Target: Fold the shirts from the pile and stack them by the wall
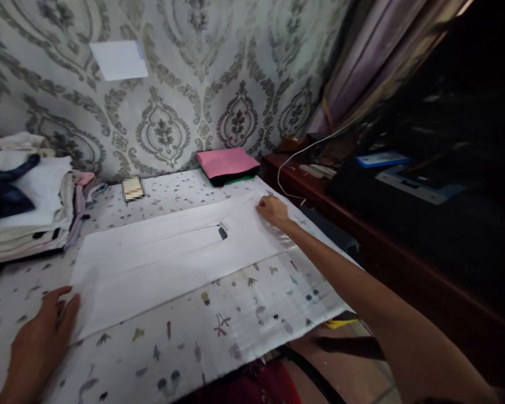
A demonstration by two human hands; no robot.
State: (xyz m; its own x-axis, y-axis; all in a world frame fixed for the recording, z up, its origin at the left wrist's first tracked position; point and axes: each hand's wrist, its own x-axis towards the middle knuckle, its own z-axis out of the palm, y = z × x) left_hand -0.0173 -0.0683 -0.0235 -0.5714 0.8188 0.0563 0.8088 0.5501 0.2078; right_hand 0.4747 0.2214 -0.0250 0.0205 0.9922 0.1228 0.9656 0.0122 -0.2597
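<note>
A long white folded garment [164, 264] lies flat across the bed or table in front of me, with a narrow slit along its middle and a small dark patch [223, 232] at the slit's right end. At the garment's far right end, my right hand [273, 211] is closed, its fingers pinched together on the cloth. My left hand [44, 331] is beside the left end, thumb and forefinger apart, fingertips at the cloth's edge. Slight blur hides whether those fingertips press on it.
A patterned sheet [219, 322] covers the surface. Stacked folded clothes [33, 196] stand at the left. A pink folded cloth [228, 163] and a small blurred-out packet [133, 189] lie near the wall. To the right, a dark wooden desk [353, 224] carries a white cable [280, 174] and a blue item [382, 159].
</note>
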